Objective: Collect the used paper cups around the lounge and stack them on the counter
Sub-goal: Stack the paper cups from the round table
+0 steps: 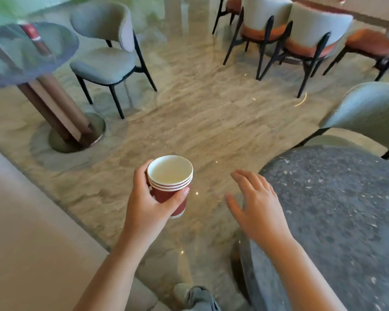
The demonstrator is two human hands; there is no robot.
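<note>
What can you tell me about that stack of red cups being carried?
The stack of cups is several paper-looking cups nested, red outside, white inside, white rims showing one under another. The top one looks empty. It is held roughly upright above the floor; the left hand grips its side, the right hand is apart from it.

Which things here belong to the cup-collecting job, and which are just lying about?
Job: stack of red paper cups, held by the left hand; right hand, open and empty.
Lying about: grey chair; orange-seated chairs; dark speckled table; glass-topped table.
</note>
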